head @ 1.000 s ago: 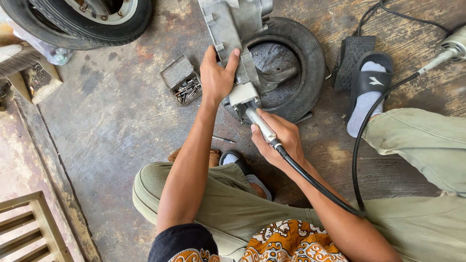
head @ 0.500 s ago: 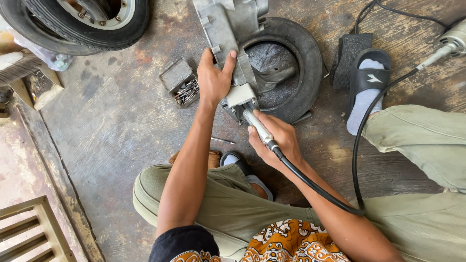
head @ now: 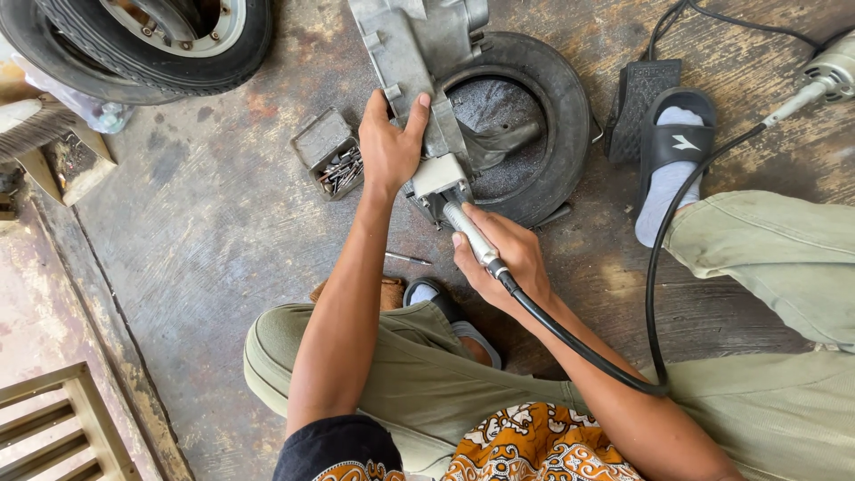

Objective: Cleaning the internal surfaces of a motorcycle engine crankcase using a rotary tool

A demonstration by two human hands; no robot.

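Right hand (head: 503,258) grips the ribbed metal handpiece (head: 470,233) of a flexible-shaft grinder; black hose (head: 606,361) loops back. Tip is at the casing's end; grinding appears underway, extent unclear. Left hand (head: 387,151) clamps the grey cast-aluminium engine casing (head: 405,53), resting on a worn tyre (head: 557,98). Beyond: open tin of bits (head: 331,153).

Concrete floor (head: 205,232) — tyre (head: 570,116), wheel (head: 134,44), perhaps a bit tray (head: 328,160).
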